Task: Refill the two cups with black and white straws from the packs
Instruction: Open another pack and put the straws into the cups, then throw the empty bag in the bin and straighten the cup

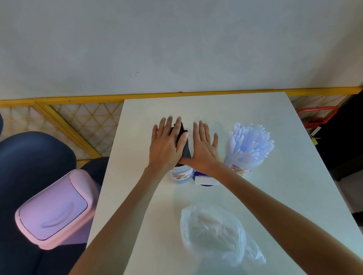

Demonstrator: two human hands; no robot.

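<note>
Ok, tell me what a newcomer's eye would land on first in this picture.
The left hand and right hand stand out first, pressed flat, fingers straight, on either side of the black straws standing in the left cup at the middle of the table. Then the fan of white straws in the right cup, the crumpled clear pack nearer the person, and the pink bin beside the table's left edge.

You get soft, even light and faint shadows. The counter (286, 194) shines a little. The white straws (249, 141) look fuzzy, and the edges bend.
</note>
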